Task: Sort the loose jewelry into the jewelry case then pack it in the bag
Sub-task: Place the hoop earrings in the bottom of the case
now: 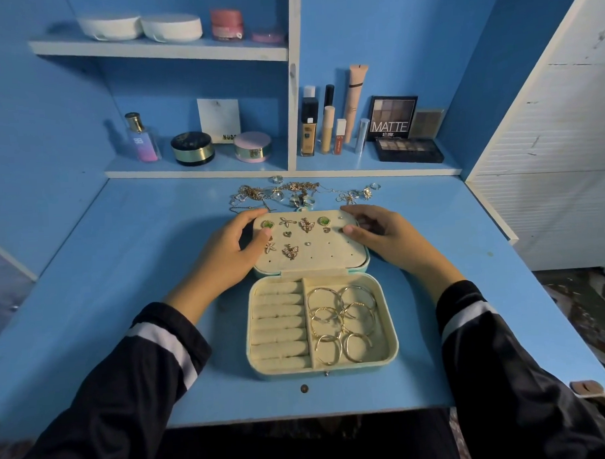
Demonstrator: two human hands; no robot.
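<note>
Two edges of the cream velvet lid (324, 252) on my mint jewelry case (394, 343) are clamped: left hand (231, 249) at nine o'clock, right hand (380, 231) at three, probably steadying it for earrings.

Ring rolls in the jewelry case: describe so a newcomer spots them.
On the blue desk lies an open jewelry case. Its near half has two compartments; the ring rolls are the stacked cream padded bars on the left. Unlike the right side's gold hoops, they hold nothing.

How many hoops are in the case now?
6. All lie in the case's right compartment: two hoops at the back, two mid, two in front. They overlap; more may hide.
</note>
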